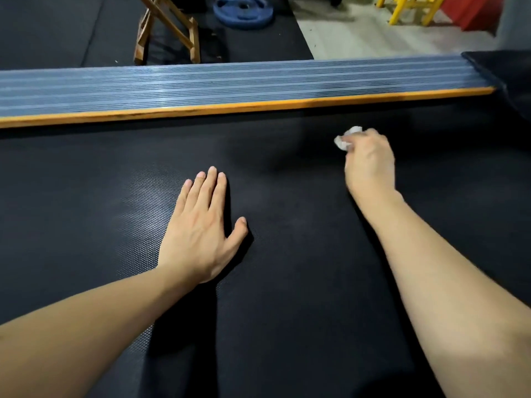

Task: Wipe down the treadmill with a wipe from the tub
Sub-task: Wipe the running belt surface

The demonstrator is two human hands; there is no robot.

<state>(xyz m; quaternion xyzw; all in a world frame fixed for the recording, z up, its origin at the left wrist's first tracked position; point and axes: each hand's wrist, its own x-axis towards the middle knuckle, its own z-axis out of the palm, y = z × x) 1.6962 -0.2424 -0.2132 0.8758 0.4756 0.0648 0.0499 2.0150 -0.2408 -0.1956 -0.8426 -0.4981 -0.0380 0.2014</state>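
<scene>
The black textured treadmill belt (287, 282) fills most of the view. Along its far side runs a ribbed grey side rail (230, 84) with an orange edge strip. My left hand (201, 225) lies flat on the belt, fingers straight and together, thumb out. My right hand (370, 162) reaches further out toward the rail and grips a crumpled white wipe (346, 137), which sticks out past the fingers just above the belt. The tub is not in view.
Beyond the rail lies dark floor matting with a wooden folding stand (166, 33) and a blue weight plate (244, 10). At the back right are a pale floor, a yellow stool (411, 7) and a red object (471, 10). A black cover (505, 73) sits at the rail's right end.
</scene>
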